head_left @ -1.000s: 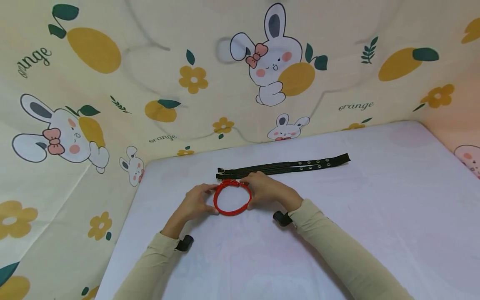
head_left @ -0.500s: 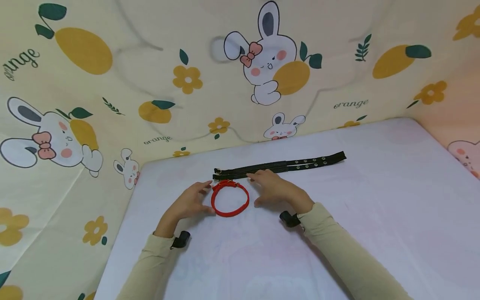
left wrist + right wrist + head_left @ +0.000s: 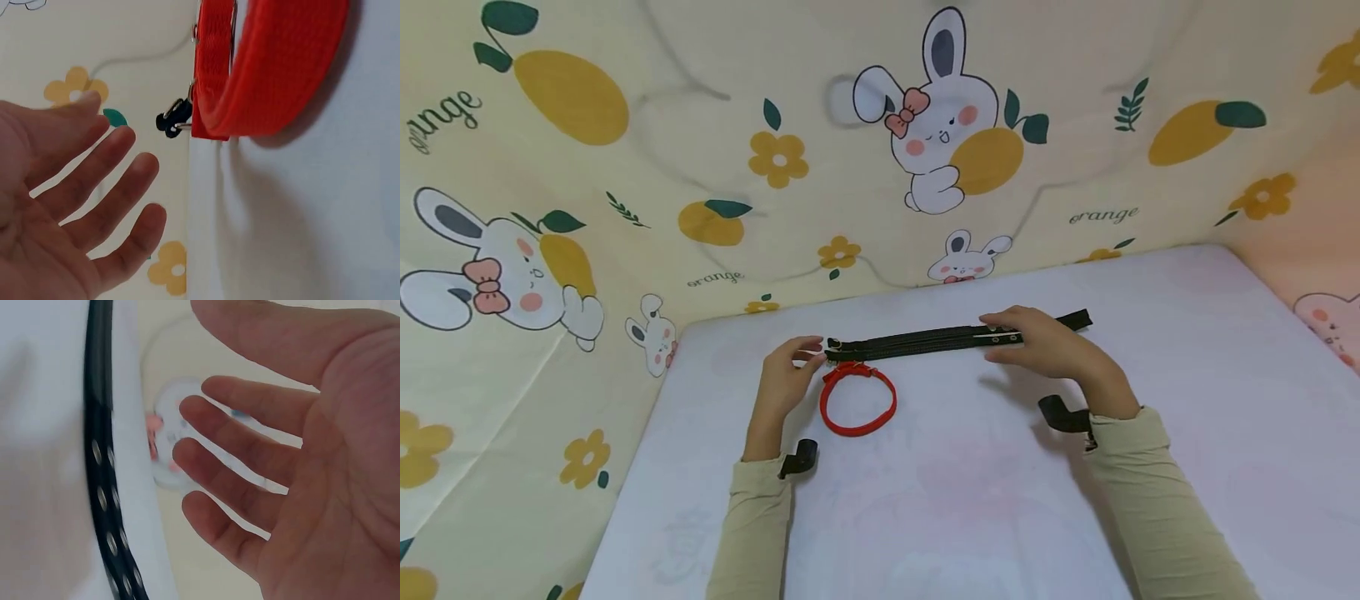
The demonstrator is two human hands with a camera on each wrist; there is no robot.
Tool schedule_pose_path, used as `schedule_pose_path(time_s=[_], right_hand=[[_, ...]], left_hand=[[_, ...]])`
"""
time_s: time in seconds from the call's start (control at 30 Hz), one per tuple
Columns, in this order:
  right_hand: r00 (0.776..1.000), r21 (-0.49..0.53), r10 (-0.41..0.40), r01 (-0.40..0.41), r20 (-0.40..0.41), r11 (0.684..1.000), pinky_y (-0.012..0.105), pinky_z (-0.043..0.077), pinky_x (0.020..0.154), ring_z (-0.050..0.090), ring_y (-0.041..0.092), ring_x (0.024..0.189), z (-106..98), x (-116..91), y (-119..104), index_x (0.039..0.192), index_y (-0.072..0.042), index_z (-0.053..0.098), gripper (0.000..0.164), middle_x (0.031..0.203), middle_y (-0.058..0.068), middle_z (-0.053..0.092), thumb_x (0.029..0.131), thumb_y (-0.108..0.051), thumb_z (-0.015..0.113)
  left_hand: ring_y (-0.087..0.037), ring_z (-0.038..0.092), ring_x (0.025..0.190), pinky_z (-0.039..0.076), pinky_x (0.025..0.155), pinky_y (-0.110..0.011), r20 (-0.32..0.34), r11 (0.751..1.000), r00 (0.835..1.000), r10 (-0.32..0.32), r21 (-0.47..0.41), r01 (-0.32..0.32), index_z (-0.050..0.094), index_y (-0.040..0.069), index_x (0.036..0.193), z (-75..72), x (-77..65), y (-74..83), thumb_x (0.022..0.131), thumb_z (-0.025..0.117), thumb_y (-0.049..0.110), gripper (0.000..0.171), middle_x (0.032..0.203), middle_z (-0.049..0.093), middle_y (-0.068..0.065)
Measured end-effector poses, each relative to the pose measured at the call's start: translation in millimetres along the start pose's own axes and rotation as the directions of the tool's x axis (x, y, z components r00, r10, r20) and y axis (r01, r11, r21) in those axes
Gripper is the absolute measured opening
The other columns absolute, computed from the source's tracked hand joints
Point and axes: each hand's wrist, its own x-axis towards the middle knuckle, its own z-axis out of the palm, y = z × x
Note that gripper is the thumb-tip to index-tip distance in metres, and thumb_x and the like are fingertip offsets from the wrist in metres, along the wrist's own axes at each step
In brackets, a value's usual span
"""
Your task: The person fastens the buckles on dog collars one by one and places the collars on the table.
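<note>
A red collar, fastened into a loop with a metal buckle, lies on the white table. Behind it stretch black straps side by side, with metal eyelets towards the right and buckle hardware at the left end. My left hand is beside that left end; the left wrist view has its fingers spread and relaxed, holding nothing. Over the eyelet part is my right hand, hiding some of it. In the right wrist view its fingers are loosely extended, apart from the strap.
A cream wall cloth printed with rabbits, oranges and flowers rises behind and left of the table. Each wrist wears a small black camera, one at the left cuff and one at the right cuff.
My hands have left the sides of the red collar. The right hand moved right, over the eyelet part of the black straps; the left moved slightly farther back, to their left end.
</note>
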Motion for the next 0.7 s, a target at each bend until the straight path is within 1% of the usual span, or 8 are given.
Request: schedule_pose_path(time_s=[0.1, 0.17, 0.27, 0.33, 0.43, 0.5, 0.6, 0.7], right_hand=[[0.999, 0.035, 0.029, -0.029, -0.024, 0.999, 0.058, 0.039, 0.108, 0.047, 0.039, 0.134, -12.3, -8.5, 13.0, 0.147, -0.008, 0.048, 0.063, 0.145, 0.018, 0.052, 0.094, -0.034, 0.069], [0.997, 0.051, 0.063, -0.061, -0.039, 0.997, 0.057, 0.039, 0.107, 0.047, 0.038, 0.133, -20.1, -13.3, 23.1, 0.147, -0.010, 0.047, 0.063, 0.145, 0.018, 0.052, 0.094, -0.034, 0.069], [0.993, 0.052, 0.107, -0.105, -0.054, 0.993, 0.056, 0.039, 0.106, 0.047, 0.038, 0.132, -30.2, -19.4, 38.0, 0.149, -0.012, 0.045, 0.062, 0.145, 0.018, 0.052, 0.095, -0.034, 0.067], [0.990, 0.047, 0.124, -0.120, -0.071, 0.992, 0.056, 0.039, 0.105, 0.048, 0.037, 0.132, -34.9, -23.0, 47.0, 0.149, -0.010, 0.044, 0.061, 0.144, 0.018, 0.053, 0.096, -0.032, 0.066], [0.984, 0.054, 0.146, -0.141, -0.099, 0.989, 0.053, 0.040, 0.102, 0.049, 0.037, 0.129, -37.9, -28.0, 59.0, 0.148, -0.008, 0.045, 0.060, 0.142, 0.019, 0.054, 0.096, -0.030, 0.066], [0.980, 0.073, 0.164, -0.156, -0.115, 0.985, 0.052, 0.040, 0.101, 0.049, 0.037, 0.128, -37.6, -30.9, 65.7, 0.147, -0.006, 0.046, 0.060, 0.142, 0.020, 0.055, 0.096, -0.029, 0.067], [0.969, 0.094, 0.205, -0.193, -0.138, 0.977, 0.053, 0.042, 0.099, 0.050, 0.040, 0.127, -36.2, -34.2, 74.7, 0.146, -0.006, 0.047, 0.059, 0.141, 0.021, 0.055, 0.095, -0.030, 0.068], [0.954, 0.080, 0.254, -0.244, -0.159, 0.966, 0.056, 0.043, 0.097, 0.052, 0.042, 0.126, -36.3, -36.2, 81.5, 0.146, -0.007, 0.047, 0.058, 0.141, 0.022, 0.053, 0.096, -0.029, 0.067]], left_hand=[[-0.030, 0.065, 0.110, 0.054, 0.092, -0.046, -0.010, 0.999, 1.000, -0.011, 0.033, 0.011, 0.068, 0.009, 0.123, -0.3, 2.1, -1.9, 0.095, 0.067, 0.014, 0.028, 0.121, 0.069, -0.012], [-0.031, 0.065, 0.110, 0.053, 0.093, -0.047, -0.004, 0.998, 1.000, -0.019, 0.052, 0.019, 0.068, 0.008, 0.123, 0.0, 3.7, -3.4, 0.096, 0.066, 0.014, 0.028, 0.120, 0.070, -0.013], [-0.030, 0.064, 0.112, 0.053, 0.095, -0.046, 0.006, 0.997, 0.998, -0.060, 0.050, 0.059, 0.068, 0.009, 0.123, 2.5, 6.0, -5.8, 0.096, 0.065, 0.015, 0.028, 0.120, 0.069, -0.013], [-0.030, 0.063, 0.114, 0.053, 0.097, -0.046, 0.025, 0.995, 0.996, -0.087, 0.051, 0.086, 0.066, 0.011, 0.126, 4.9, 8.3, -7.3, 0.097, 0.064, 0.016, 0.030, 0.122, 0.068, -0.013], [-0.030, 0.061, 0.117, 0.052, 0.099, -0.046, 0.057, 0.992, 0.991, -0.121, 0.045, 0.118, 0.063, 0.012, 0.131, 7.6, 11.0, -8.9, 0.099, 0.062, 0.018, 0.033, 0.126, 0.066, -0.012], [-0.031, 0.060, 0.118, 0.052, 0.099, -0.047, 0.071, 0.991, 0.989, -0.127, 0.053, 0.123, 0.062, 0.012, 0.133, 8.3, 12.1, -10.4, 0.099, 0.061, 0.019, 0.035, 0.128, 0.066, -0.013], [-0.031, 0.061, 0.119, 0.051, 0.100, -0.048, 0.079, 0.990, 0.988, -0.134, 0.061, 0.130, 0.061, 0.012, 0.134, 8.0, 12.4, -13.4, 0.099, 0.061, 0.019, 0.036, 0.129, 0.066, -0.013], [-0.031, 0.060, 0.119, 0.051, 0.100, -0.048, 0.097, 0.989, 0.986, -0.135, 0.065, 0.129, 0.061, 0.013, 0.135, 7.2, 13.2, -16.6, 0.100, 0.060, 0.019, 0.036, 0.130, 0.065, -0.013]])
